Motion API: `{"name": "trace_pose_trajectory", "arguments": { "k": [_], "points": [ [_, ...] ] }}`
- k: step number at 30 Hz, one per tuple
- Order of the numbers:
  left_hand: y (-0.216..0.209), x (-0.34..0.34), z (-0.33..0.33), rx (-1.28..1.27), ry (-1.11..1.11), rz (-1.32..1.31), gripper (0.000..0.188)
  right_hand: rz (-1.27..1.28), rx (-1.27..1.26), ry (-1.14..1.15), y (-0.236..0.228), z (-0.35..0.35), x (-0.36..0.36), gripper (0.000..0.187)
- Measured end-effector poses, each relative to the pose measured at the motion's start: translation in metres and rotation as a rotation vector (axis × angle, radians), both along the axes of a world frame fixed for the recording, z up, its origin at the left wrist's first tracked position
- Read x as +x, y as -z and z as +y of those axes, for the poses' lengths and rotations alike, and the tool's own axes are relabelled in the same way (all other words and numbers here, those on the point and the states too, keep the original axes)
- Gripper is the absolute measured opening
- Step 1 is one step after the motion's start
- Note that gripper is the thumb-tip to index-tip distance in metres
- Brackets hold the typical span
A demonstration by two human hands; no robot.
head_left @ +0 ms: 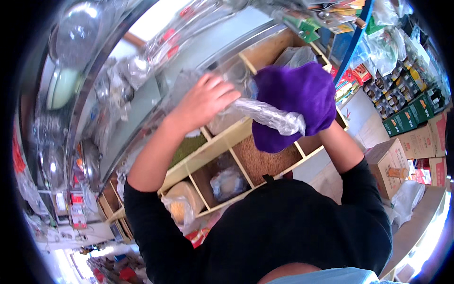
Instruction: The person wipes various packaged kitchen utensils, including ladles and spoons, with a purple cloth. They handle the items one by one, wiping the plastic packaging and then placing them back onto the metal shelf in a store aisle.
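Observation:
My left hand [208,97] is raised at the upper middle, its fingers bent round the near end of a long, narrow thing in crinkled clear plastic [269,116]. What lies inside that wrapping cannot be made out. The far end of it rests against a purple cloth [298,94], which spreads out in soft folds. From the right my right forearm [340,144] reaches up behind the cloth. The cloth covers my right hand and is held up by it, so its fingers are hidden. Blurred clear plastic hangs beside my left hand.
Below my hands stands a wooden bin with compartments [222,147], some holding brown grain [265,161], green grain [189,149] and bagged goods. Plastic-wrapped metalware [80,33] crowds the shelves at left. Cardboard boxes [385,165] and jars in a green carton [411,116] stand at right.

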State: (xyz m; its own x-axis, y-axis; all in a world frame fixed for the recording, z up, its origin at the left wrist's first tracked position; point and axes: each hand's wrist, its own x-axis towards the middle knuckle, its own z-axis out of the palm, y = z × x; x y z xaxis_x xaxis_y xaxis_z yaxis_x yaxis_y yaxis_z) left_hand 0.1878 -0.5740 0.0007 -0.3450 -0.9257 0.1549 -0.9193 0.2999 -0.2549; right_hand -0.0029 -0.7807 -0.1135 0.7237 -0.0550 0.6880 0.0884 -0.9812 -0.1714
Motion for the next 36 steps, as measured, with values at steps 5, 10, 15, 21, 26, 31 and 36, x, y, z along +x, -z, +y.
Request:
{"name": "trace_pose_trajectory", "arguments": {
  "k": [5, 10, 15, 21, 26, 31, 36],
  "points": [
    [-0.002, 0.0, 0.042, 0.104, -0.021, 0.137, 0.033, 0.201, 0.18, -0.596, 0.017, 0.062, 0.009, 0.032],
    [-0.018, -0.031, 0.09, -0.224, -0.154, 0.054, 0.037, 0.257, 0.276, -0.43, 0.027, 0.092, 0.001, 0.031],
    [0.072, -0.067, 0.141, -0.623, -0.569, 0.816, 0.03, 0.102, -0.132, -0.353, 0.013, 0.124, 0.004, 0.046],
    [0.119, -0.097, 0.109, -0.526, -0.418, 2.245, 0.026, 0.248, -0.187, -0.277, -0.007, 0.169, 0.006, 0.049],
    [0.127, -0.088, 0.124, -0.581, -0.399, 2.398, 0.022, 0.303, -0.322, -0.208, 0.008, 0.182, -0.011, 0.05],
    [0.11, -0.076, 0.146, -0.684, -0.408, 2.309, 0.024, 0.404, -0.073, -0.472, 0.009, 0.19, -0.026, 0.046],
    [0.14, -0.081, 0.154, -0.534, -0.723, 1.642, 0.026, 0.135, 0.375, -0.196, -0.011, 0.187, -0.034, 0.046]
  ]
}}
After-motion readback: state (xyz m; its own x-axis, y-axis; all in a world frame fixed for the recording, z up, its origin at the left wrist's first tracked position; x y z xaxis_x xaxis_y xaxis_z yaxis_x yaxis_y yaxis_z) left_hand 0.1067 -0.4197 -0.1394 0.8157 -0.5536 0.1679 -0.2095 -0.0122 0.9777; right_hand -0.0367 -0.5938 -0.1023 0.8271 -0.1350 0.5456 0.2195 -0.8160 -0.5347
